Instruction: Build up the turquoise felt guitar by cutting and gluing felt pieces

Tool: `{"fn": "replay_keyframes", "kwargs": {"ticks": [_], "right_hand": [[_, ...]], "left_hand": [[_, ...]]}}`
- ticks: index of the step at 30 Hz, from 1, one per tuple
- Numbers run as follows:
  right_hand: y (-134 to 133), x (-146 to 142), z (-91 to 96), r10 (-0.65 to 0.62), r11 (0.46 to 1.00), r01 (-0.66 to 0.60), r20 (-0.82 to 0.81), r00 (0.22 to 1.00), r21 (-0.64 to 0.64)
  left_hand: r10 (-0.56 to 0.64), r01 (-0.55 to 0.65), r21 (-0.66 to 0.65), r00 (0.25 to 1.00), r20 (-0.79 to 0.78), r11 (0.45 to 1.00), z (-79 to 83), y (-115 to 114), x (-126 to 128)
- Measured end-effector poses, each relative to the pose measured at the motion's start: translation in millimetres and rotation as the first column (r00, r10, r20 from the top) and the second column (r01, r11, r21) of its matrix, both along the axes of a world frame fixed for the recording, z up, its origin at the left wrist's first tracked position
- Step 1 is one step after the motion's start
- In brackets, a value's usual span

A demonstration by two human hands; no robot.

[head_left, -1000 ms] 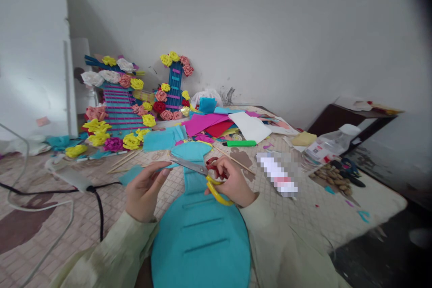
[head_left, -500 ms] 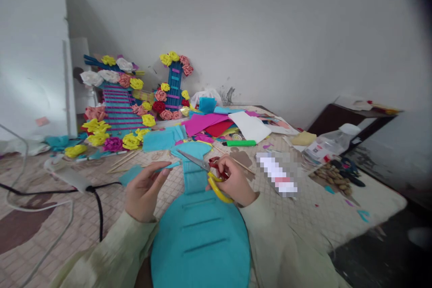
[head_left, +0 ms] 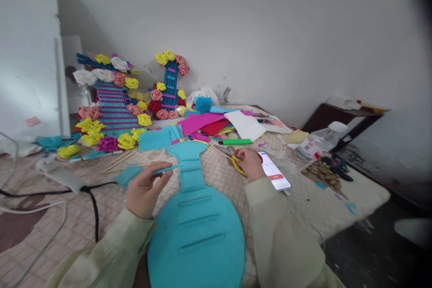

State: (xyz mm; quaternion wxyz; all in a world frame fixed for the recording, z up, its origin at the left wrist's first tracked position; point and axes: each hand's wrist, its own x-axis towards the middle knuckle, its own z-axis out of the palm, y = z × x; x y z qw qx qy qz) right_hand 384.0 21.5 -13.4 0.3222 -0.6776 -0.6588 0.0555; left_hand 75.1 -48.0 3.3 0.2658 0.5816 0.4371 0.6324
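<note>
A turquoise guitar-shaped piece (head_left: 197,229) with several raised strips across it lies in front of me, its narrow neck pointing away. My left hand (head_left: 145,189) pinches a thin turquoise paper strip (head_left: 168,168) between thumb and fingers, just left of the neck. To the right of the neck, my right hand (head_left: 251,164) has its fingers in scissors (head_left: 239,166) with yellow and red handles. The blades point left and away, low over the table near a thin wooden stick (head_left: 219,150).
Flower-covered craft pieces (head_left: 118,108) stand against the wall. Coloured paper sheets (head_left: 202,123) and a green marker (head_left: 236,142) lie beyond the guitar shape. On the right are a lit phone (head_left: 275,173), a plastic bottle (head_left: 320,141) and peanuts (head_left: 322,174). A white power strip (head_left: 62,175) trails cables on the left.
My right hand has carried the scissors to the right, away from the guitar shape's neck and down toward the table. My left hand still holds the strip. The view has shifted slightly.
</note>
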Motion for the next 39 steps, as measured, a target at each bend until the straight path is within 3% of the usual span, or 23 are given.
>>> {"fn": "replay_keyframes", "kwargs": {"ticks": [3, 6, 9, 10, 11, 13, 14, 19, 30, 39], "right_hand": [[-2, -2, 2.3, -0.027, 0.999, 0.027, -0.002, 1.000, -0.017], [-10, -22, 9.2, -0.006, 1.000, 0.007, -0.022, 1.000, 0.028], [-26, -57, 17.6, 0.172, 0.983, -0.164, -0.097, 0.980, 0.087], [-33, -70, 20.0, 0.359, 0.933, -0.338, -0.257, 0.897, 0.125], [-41, -83, 21.8, 0.513, 0.851, -0.510, -0.400, 0.760, 0.123], [-54, -103, 23.7, 0.615, 0.724, -0.678, -0.565, 0.549, 0.130], [-59, -110, 23.7, 0.615, 0.709, -0.693, -0.596, 0.516, 0.131], [-66, -120, 19.1, 0.552, 0.758, -0.641, -0.642, 0.533, 0.120], [-63, -115, 19.1, 0.460, 0.730, -0.681, -0.778, 0.428, 0.057], [-64, -114, 23.4, 0.418, 0.795, -0.599, -0.803, 0.424, 0.097]], "left_hand": [[-0.011, 0.009, -0.024, 0.999, -0.047, 1.000, -3.9, 1, 0], [-0.037, 0.033, -0.026, 0.990, -0.139, 0.999, -5.3, 0, 1], [-0.068, 0.065, -0.020, 0.973, -0.220, 0.998, -2.4, -1, 5], [-0.076, 0.073, -0.021, 0.969, -0.236, 0.997, -0.8, -1, 6], [-0.083, 0.080, -0.020, 0.964, -0.253, 0.997, 0.9, -2, 8], [-0.097, 0.100, -0.006, 0.949, -0.299, 0.995, 3.6, -3, 10], [-0.106, 0.113, 0.004, 0.941, -0.321, 0.994, 4.4, -4, 11], [-0.106, 0.130, 0.047, 0.931, -0.349, 0.990, 2.4, -7, 12], [-0.061, 0.094, 0.110, 0.959, -0.275, 0.989, -3.4, -8, 8], [-0.083, 0.109, 0.122, 0.976, -0.200, 0.986, -2.8, -7, 8]]}}
